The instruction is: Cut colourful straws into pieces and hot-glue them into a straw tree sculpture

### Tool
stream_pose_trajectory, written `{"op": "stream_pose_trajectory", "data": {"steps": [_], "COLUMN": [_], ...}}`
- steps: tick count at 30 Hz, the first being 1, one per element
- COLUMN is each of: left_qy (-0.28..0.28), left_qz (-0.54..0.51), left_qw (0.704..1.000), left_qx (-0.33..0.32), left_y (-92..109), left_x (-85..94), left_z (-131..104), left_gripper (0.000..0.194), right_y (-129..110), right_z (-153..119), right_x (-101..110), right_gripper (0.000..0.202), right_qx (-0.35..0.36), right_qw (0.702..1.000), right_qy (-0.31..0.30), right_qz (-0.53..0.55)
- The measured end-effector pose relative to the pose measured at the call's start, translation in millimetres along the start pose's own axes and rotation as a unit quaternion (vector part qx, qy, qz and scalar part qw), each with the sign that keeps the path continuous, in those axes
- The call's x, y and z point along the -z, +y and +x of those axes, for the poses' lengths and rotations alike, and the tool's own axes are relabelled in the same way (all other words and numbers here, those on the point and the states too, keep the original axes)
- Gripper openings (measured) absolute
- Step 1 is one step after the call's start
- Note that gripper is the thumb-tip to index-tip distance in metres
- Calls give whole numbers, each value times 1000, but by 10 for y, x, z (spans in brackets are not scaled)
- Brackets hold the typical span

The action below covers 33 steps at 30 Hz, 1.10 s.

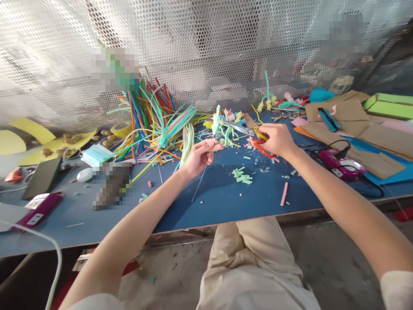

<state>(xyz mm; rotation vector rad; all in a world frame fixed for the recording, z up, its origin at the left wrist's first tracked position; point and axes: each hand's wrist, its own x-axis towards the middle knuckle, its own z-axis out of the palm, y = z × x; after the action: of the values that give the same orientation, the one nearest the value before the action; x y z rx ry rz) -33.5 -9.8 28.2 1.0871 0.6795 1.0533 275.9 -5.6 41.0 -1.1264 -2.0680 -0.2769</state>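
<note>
My left hand (200,156) is raised over the blue table (226,198) and pinches a thin grey wire (199,184) that hangs down towards the table. My right hand (276,138) grips red-and-yellow-handled scissors (247,131), blades pointing left towards a small green-and-pink straw flower (222,125). A little pile of cut green straw pieces (241,175) lies on the table between my hands. A big bundle of coloured straws (155,120) fans out behind my left hand.
A pink glue gun (338,163) with a black cord lies at right, beside brown card sheets (371,146) and green foam (390,105). At left lie a phone (43,177), a face mask (97,155) and yellow tape (121,128). A perforated metal screen (206,47) backs the table.
</note>
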Motion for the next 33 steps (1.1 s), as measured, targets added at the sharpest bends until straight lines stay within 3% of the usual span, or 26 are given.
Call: {"op": "stream_pose_trajectory", "data": {"steps": [10,20,33], "left_qy": [19,-25,-53], "left_qz": [-9,29,35], "left_qw": [999,998,998], "left_qx": [-25,-44,-30], "left_y": [80,22,43], "left_x": [20,28,-27], "left_z": [-13,-20,-67], "left_gripper": [38,36,35], "right_y": [2,-56,-41], "right_z": [-8,3,-4], "right_x": [1,14,15], "right_gripper": [49,51,54], "right_qx": [-17,-31,-9], "right_qw": [997,999,1000], "right_qy": [62,-2,-8], "right_qz": [39,8,-17]}}
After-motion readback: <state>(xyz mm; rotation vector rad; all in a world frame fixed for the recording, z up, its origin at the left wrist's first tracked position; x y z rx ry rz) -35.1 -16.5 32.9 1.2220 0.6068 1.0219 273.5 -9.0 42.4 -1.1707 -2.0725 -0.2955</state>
